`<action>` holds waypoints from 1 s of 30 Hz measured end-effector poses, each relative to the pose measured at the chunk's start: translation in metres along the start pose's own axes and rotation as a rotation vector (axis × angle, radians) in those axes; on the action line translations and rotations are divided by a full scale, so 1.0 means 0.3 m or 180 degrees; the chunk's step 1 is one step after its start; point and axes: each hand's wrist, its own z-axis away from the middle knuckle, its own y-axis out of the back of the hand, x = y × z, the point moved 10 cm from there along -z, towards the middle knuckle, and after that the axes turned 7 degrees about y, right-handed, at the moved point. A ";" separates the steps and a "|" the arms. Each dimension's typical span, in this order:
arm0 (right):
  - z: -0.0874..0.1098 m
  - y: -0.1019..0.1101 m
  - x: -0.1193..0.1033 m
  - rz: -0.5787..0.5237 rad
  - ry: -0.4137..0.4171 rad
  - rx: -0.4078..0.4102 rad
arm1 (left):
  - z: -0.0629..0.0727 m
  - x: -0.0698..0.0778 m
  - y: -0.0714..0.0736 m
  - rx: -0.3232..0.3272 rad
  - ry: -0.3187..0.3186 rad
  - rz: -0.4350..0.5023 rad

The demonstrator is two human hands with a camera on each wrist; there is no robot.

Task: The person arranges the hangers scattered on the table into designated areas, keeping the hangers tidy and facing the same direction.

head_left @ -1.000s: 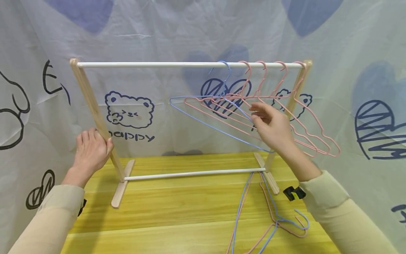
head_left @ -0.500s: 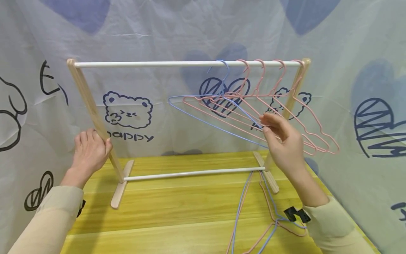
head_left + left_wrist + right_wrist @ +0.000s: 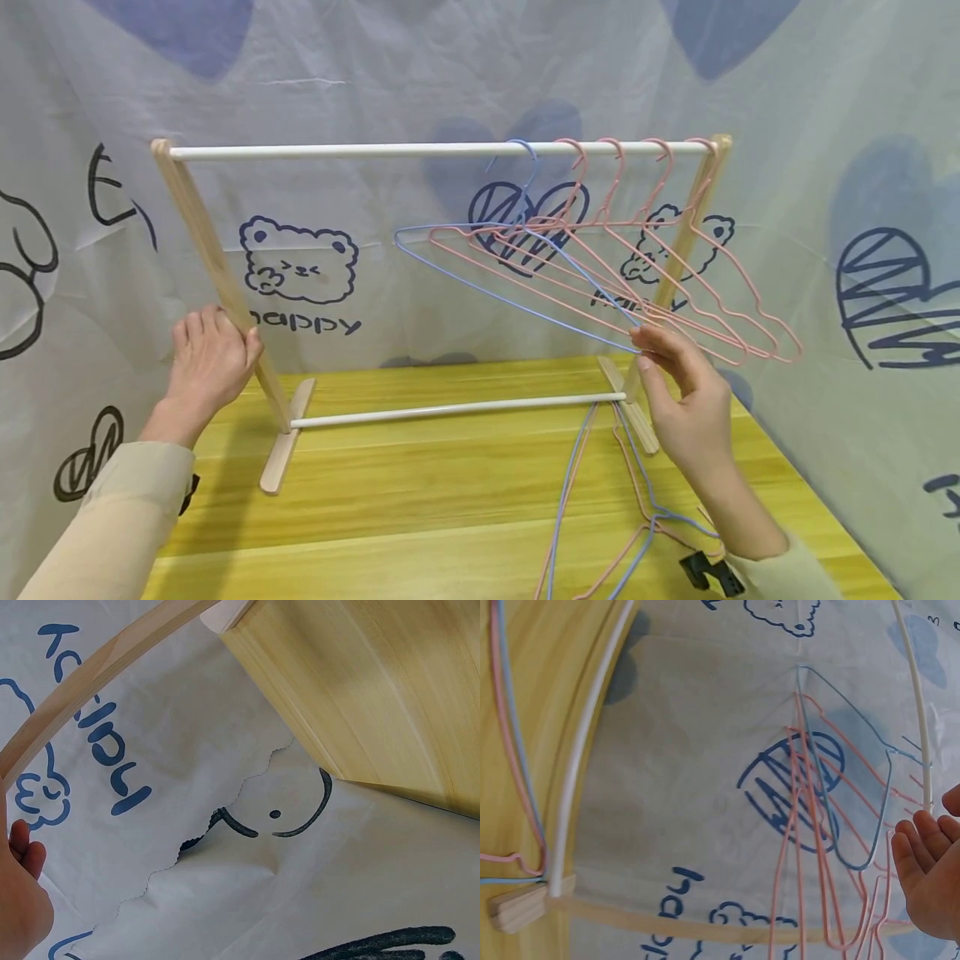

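My left hand [image 3: 213, 358] grips the left wooden post [image 3: 204, 233] of a small clothes rack, fingers wrapped behind it. In the left wrist view only part of that hand [image 3: 26, 900] shows beside the post [image 3: 105, 671]. A blue hanger [image 3: 536, 162] hangs from the rack's white top bar [image 3: 337, 152], left of several pink hangers [image 3: 620, 162]. My right hand [image 3: 690, 408] is at the blue hanger's lower right corner, thumb and fingers apart and loosely bent. In the right wrist view this hand [image 3: 934, 885] holds nothing, beside the hanging hangers.
On the yellow wood-grain table [image 3: 420, 483], a blue hanger [image 3: 562, 508] and a pink hanger lie together at the front right. A white lower bar [image 3: 457, 409] joins the rack's wooden feet [image 3: 288, 437]. A white printed cloth [image 3: 405, 75] encloses the back and sides.
My right hand has moved down and right, along the blue hanger's side toward its lower corner. My left hand stays on the post, and the hangers hang as before.
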 end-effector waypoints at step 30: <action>0.455 0.040 0.229 0.1055 -0.1040 -0.1053 | -0.004 -0.005 0.000 -0.0013 0.0033 -0.0014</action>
